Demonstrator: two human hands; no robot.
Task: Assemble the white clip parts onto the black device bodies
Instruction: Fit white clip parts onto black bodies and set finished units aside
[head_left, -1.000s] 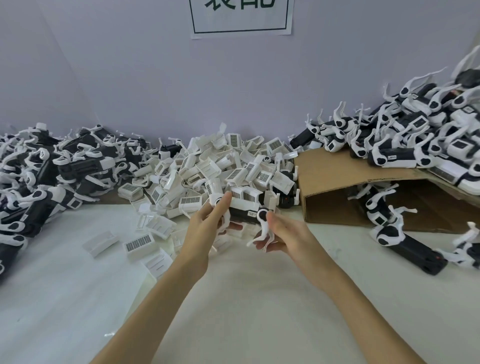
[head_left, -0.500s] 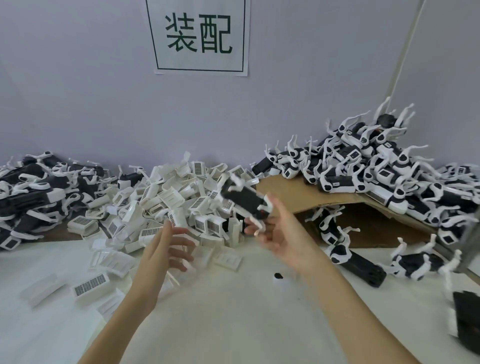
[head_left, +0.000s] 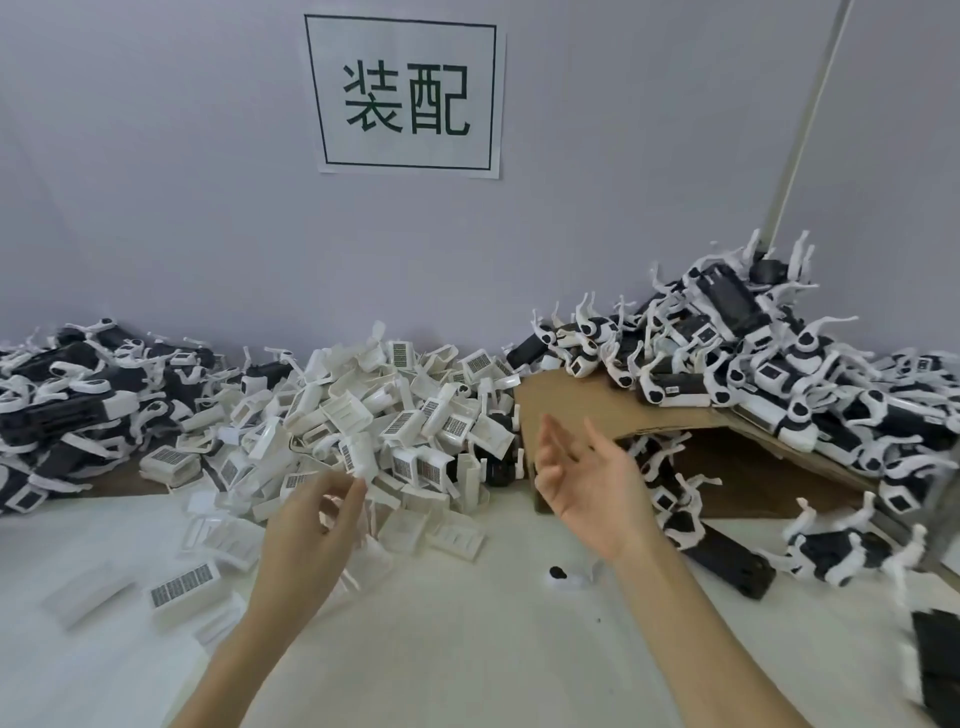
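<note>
A heap of loose white clip parts (head_left: 395, 415) with barcode labels lies at the middle back of the table. My left hand (head_left: 311, 525) is at the heap's front edge, thumb and forefinger pinching one upright white clip (head_left: 359, 456). My right hand (head_left: 587, 483) hovers palm up with fingers spread and nothing in it. Black device bodies with white clips fitted (head_left: 737, 358) are piled on and around a cardboard box (head_left: 582, 410) to the right. More black bodies (head_left: 67, 395) are heaped at the left.
A small black and white piece (head_left: 563, 578) lies on the white table (head_left: 467, 649) below my right wrist. Single devices (head_left: 841, 551) lie in front of the box. Loose clips (head_left: 182, 592) are scattered front left. A paper sign (head_left: 408, 96) hangs on the wall.
My right hand has let go of the assembled black device and is now empty. My left hand moved forward into the clip heap and took hold of a clip.
</note>
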